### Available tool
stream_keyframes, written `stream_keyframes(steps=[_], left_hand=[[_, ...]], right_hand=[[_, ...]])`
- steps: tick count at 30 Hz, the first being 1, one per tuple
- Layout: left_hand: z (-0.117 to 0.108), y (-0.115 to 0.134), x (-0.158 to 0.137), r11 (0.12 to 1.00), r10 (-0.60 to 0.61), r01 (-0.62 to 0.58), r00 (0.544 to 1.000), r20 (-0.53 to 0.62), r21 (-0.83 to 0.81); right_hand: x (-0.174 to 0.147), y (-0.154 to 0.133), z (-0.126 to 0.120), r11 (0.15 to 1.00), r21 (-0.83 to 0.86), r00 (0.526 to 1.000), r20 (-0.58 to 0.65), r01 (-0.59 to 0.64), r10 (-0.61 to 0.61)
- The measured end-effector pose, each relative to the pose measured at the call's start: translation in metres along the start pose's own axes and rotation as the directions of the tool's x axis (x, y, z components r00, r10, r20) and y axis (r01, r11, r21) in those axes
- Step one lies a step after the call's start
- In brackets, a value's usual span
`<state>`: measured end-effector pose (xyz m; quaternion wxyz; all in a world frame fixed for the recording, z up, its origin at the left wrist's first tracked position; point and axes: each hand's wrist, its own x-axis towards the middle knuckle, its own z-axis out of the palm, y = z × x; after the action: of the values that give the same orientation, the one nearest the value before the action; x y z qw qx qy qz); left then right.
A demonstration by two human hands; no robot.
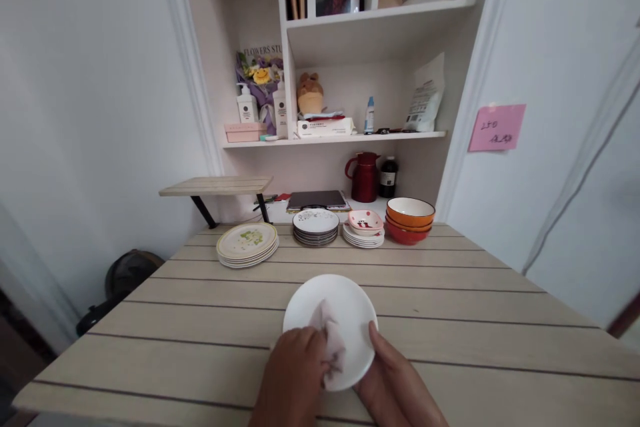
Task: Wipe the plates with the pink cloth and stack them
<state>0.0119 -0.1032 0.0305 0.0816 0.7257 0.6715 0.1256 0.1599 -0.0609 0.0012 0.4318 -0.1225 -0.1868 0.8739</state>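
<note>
A round white plate (356, 300) is held over the near middle of the table, its face turned up toward me. My right hand (397, 380) grips its right edge, with the thumb at the rim and the other fingers partly hidden beneath. In my left hand (295, 373) is a crumpled pale pink cloth (327, 333), which lies against the plate's face. The left fingers are closed around the cloth, and their tips are partly out of sight.
Along the table's far side stand stacked green-patterned plates (247, 240), dark-rimmed plates (316, 221), small white dishes under a pink square bowl (365, 221), and orange and red bowls (409, 217). Behind them are a small wooden riser (215, 185) and a red jug (365, 177).
</note>
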Motion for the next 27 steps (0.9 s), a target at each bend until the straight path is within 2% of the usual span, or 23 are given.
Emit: stream_keyframes(steps=[2,5,8,11,15,19,23,27], left_hand=[[0.002,0.012,0.005,0.999,0.016,-0.017,1.000,-0.015,-0.052],[0.006,0.023,0.028,0.997,0.064,-0.067,0.996,-0.057,-0.039],[0.010,0.025,0.052,0.993,0.122,-0.121,0.988,-0.093,0.015],[0.012,0.018,0.064,0.995,0.093,-0.089,0.987,-0.128,0.032],[0.010,0.007,0.056,0.998,-0.023,0.031,0.988,-0.153,0.054],[0.004,0.007,0.034,0.985,-0.131,0.137,0.989,-0.064,0.100],[0.000,0.020,0.019,0.997,-0.045,0.042,0.998,0.053,0.067],[0.002,0.031,0.023,0.996,0.088,-0.087,0.996,0.028,-0.021]], right_hand=[[0.000,0.001,-0.001,1.000,-0.015,1.000,-0.025,0.006,-0.006],[0.003,0.000,-0.006,0.999,-0.021,0.998,-0.062,0.024,-0.025],[0.005,-0.003,-0.014,1.000,-0.020,0.997,-0.071,0.015,-0.017],[0.006,-0.005,-0.017,1.000,-0.013,0.997,-0.071,-0.010,0.009],[0.006,-0.005,-0.012,0.999,-0.009,0.997,-0.048,-0.052,0.052],[0.004,-0.004,-0.007,0.998,0.004,0.998,-0.005,-0.063,0.063],[0.004,-0.003,-0.006,0.998,0.003,0.998,-0.011,-0.067,0.067],[0.006,0.000,-0.012,0.999,0.046,0.999,-0.036,-0.023,0.025]])
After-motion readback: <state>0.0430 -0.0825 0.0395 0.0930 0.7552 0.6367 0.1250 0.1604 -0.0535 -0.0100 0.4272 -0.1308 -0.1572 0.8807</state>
